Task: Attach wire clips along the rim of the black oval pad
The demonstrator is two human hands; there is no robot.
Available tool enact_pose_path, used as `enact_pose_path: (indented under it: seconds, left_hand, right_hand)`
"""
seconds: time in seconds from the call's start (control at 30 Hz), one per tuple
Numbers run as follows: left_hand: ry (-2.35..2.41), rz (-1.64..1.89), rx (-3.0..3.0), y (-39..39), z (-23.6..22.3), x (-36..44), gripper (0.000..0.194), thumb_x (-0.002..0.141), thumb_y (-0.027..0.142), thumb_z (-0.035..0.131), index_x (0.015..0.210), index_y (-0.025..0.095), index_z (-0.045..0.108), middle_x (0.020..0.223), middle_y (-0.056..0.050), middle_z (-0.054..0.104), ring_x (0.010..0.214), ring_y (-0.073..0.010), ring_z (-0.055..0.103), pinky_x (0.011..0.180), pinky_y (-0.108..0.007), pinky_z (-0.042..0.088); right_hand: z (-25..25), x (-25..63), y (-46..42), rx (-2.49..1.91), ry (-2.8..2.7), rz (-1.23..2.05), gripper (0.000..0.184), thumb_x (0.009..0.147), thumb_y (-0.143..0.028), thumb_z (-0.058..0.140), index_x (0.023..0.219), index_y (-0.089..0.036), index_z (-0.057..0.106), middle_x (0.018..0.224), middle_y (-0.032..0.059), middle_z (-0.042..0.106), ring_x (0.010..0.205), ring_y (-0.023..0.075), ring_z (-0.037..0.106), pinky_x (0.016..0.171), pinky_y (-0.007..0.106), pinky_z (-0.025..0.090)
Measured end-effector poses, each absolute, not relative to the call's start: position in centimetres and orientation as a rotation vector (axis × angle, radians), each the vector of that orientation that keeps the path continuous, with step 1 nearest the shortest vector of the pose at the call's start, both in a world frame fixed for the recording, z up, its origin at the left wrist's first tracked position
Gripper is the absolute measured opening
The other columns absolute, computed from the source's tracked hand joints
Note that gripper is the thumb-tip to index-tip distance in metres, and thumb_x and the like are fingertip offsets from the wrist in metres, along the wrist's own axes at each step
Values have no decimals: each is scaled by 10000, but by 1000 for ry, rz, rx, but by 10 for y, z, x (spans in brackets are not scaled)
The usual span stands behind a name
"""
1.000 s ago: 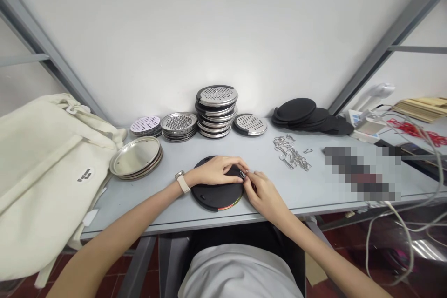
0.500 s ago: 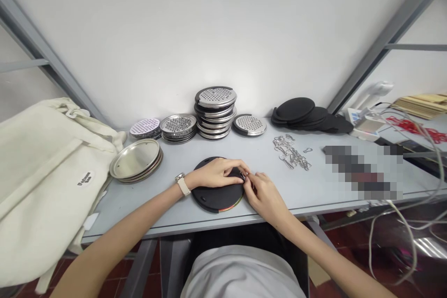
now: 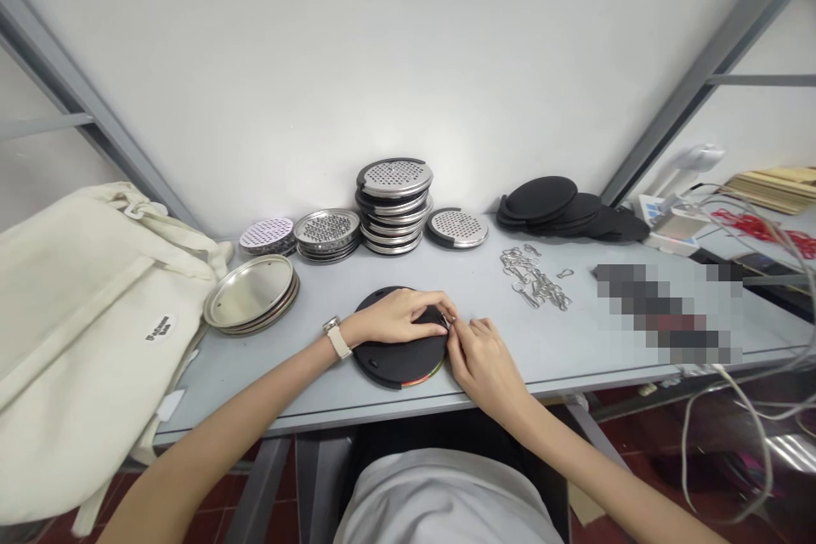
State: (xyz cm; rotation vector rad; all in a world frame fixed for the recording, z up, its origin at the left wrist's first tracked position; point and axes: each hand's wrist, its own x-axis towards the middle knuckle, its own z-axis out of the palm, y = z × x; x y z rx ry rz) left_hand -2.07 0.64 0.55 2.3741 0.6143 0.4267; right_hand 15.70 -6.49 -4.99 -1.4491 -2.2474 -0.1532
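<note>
A round black holder (image 3: 408, 361) lies flat on the table in front of me, a thin red, yellow and green edge showing along its lower right rim. My left hand (image 3: 401, 316) lies across its top, with thumb and fingers curled together at the right rim. At that same spot my right hand (image 3: 481, 357) pinches with bent fingers. A sliver of shiny metal, seemingly a small metal clip (image 3: 447, 323), shows between the fingertips; most of it is hidden. Right of the hands is a loose pile of small metal clips (image 3: 539, 285).
Behind the hands stand a tall stack of round graters (image 3: 396, 208), a lower grater stack (image 3: 327, 236) and a single grater (image 3: 457, 228). Round metal lids (image 3: 250, 293) lie left, beside a cream bag (image 3: 82, 340). Black discs (image 3: 541, 202) are piled at back right, near cables (image 3: 692, 442).
Both hands stay at the holder's right rim, with only slight finger movement; the right fingers sit a little differently. The whole view has shifted slightly.
</note>
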Motion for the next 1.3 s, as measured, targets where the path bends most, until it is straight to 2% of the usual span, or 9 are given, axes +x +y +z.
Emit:
enact_pose_path:
  seconds: [0.3, 0.43, 0.57, 0.9, 1.07, 1.3]
  left_hand:
    - [631, 445, 2368, 8, 4, -21, 261, 886, 261, 572, 1140, 200, 563, 891, 10, 632, 599, -82, 433, 620, -201, 348]
    - [663, 463, 2369, 9, 2, -22, 257, 879, 273, 583, 1126, 202, 581, 827, 21, 605, 586, -84, 410, 587, -203, 326]
    - [678, 513, 2359, 9, 2, -21, 276, 857, 296, 616, 1110, 190, 583, 817, 21, 564, 599, -88, 400, 591, -209, 331]
    - [711, 521, 2361, 9, 2, -21, 264, 852, 324, 611, 1081, 193, 612, 881, -6, 517, 634, -100, 410, 630, -233, 357]
    - [719, 524, 2356, 11, -1, -22, 269, 849, 323, 619, 1085, 194, 612, 909, -13, 520, 641, -95, 415, 640, -231, 369]
    - [700, 524, 2361, 9, 3, -22, 211, 861, 338, 598, 988, 171, 617, 866, -4, 504, 645, -96, 416, 639, -227, 360]
  right_hand:
    - [-47, 157, -67, -1454, -2195, 55, 259, 944, -168, 332, 775, -173, 528, 679, 61, 577, 672, 217, 522, 712, 333, 376]
    - [-42, 160, -65, -1437, -2091, 257, 279, 963, -219, 336, 717, -203, 468, 668, 36, 581, 650, 193, 538, 657, 293, 388]
    - [-40, 163, -61, -1445, -2012, 313, 304, 970, -258, 333, 679, -220, 413, 613, 13, 553, 583, 177, 524, 563, 267, 364]
    - [-38, 163, -56, -1406, -2137, 233, 272, 946, -216, 333, 720, -210, 485, 631, 30, 582, 613, 194, 562, 590, 282, 380]
    - [-34, 166, -56, -1399, -2141, 290, 277, 938, -232, 349, 675, -220, 437, 607, 12, 554, 599, 182, 544, 570, 269, 367]
    - [-31, 164, -57, -1365, -2093, 375, 178, 942, -228, 345, 776, -232, 410, 592, -27, 522, 549, 170, 524, 523, 249, 351]
